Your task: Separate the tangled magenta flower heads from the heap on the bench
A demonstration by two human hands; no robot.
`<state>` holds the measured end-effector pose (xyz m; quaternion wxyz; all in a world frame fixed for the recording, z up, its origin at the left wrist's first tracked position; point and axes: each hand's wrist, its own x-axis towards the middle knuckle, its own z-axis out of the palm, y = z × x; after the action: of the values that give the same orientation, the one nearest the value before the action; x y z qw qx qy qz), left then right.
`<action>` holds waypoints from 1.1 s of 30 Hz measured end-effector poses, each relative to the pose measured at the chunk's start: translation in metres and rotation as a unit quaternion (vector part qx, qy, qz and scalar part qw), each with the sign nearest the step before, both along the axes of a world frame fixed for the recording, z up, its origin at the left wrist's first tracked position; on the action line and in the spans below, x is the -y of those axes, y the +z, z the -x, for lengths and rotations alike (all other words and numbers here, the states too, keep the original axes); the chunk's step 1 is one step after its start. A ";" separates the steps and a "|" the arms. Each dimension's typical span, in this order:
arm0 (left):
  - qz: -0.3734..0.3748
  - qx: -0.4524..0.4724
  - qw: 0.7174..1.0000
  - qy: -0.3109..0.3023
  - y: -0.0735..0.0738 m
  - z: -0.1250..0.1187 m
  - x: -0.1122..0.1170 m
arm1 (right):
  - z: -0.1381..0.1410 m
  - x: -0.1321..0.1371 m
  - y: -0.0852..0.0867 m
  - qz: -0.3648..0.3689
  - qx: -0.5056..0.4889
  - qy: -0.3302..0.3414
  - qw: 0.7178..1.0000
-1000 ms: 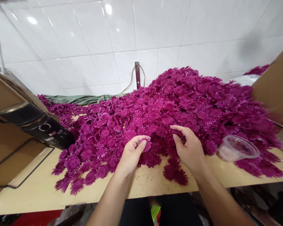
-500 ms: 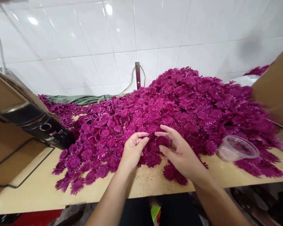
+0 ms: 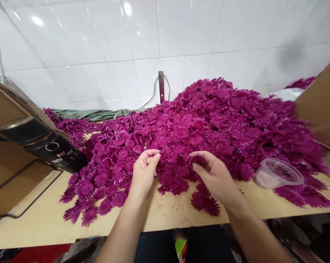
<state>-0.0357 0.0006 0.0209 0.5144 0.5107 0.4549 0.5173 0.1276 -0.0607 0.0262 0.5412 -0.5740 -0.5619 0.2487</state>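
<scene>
A wide heap of magenta artificial flowers (image 3: 181, 124) covers much of the table before me. Above its front edge, my right hand (image 3: 212, 171) pinches one magenta flower (image 3: 199, 159) between thumb and fingers. My left hand (image 3: 145, 168) is to the left, its thumb pressed against the curled fingers; whatever is in that pinch, if anything, is too small to make out. Below my right hand, a few flowers (image 3: 205, 204) lie on the bare wood near the table edge.
A clear plastic tub (image 3: 278, 173) stands at the right among flowers. On the left, a black vacuum flask (image 3: 55, 146) leans beside a cardboard box (image 3: 6, 153) and a black wire frame (image 3: 41, 193). Another cardboard piece (image 3: 322, 106) rises at the right. White tiles (image 3: 99, 44) form the back wall.
My hands have moved apart: the left has shifted left, and the right slightly right with the flower. The right fingers have closed more around it.
</scene>
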 end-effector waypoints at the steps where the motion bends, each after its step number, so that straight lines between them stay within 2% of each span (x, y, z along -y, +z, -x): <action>1: -0.013 -0.011 1.000 0.003 0.001 0.003 -0.002 | -0.004 0.000 0.001 0.007 -0.004 -0.004 1.000; 3: -0.037 -0.040 0.998 -0.033 0.004 0.003 -0.001 | -0.006 0.000 0.002 0.023 -0.009 0.020 0.999; 6: -0.047 -0.075 0.986 -0.144 0.006 -0.006 0.007 | 0.003 0.001 0.003 0.031 -0.017 0.082 0.996; 8: -0.038 -0.085 0.981 -0.171 0.006 -0.011 0.012 | 0.009 0.002 0.002 0.032 -0.024 0.109 0.993; 10: -0.032 -0.087 0.987 -0.129 0.003 -0.010 0.012 | 0.008 0.002 0.002 0.033 -0.028 0.106 0.993; 14: -0.057 -0.118 0.991 0.010 -0.004 0.008 -0.002 | -0.007 0.004 0.001 0.042 -0.028 0.056 0.997; 18: -0.163 -0.230 0.958 0.054 -0.007 0.024 -0.012 | -0.015 0.001 -0.004 0.045 0.003 0.039 0.998; 21: -0.227 -0.288 0.927 0.084 -0.008 0.023 -0.009 | -0.012 -0.005 -0.011 0.004 0.050 0.001 0.999; 23: -0.253 -0.293 0.919 0.075 -0.007 0.019 -0.003 | -0.010 -0.008 -0.014 -0.029 0.092 -0.046 0.994; 25: -0.270 -0.283 0.919 0.040 -0.006 0.012 0.006 | -0.007 -0.010 -0.013 -0.034 0.124 -0.070 0.989; 30: -0.252 -0.247 0.933 -0.069 -0.007 -0.011 0.026 | 0.003 -0.007 -0.005 0.020 0.118 -0.061 0.991; 33: -0.237 -0.222 0.942 -0.083 -0.008 -0.023 0.032 | 0.007 -0.007 -0.003 0.051 0.126 -0.062 0.989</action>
<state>-0.0128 -0.0312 0.0128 0.3058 0.7556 0.3780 0.4389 0.1203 -0.0534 0.0233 0.4505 -0.6617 -0.5751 0.1686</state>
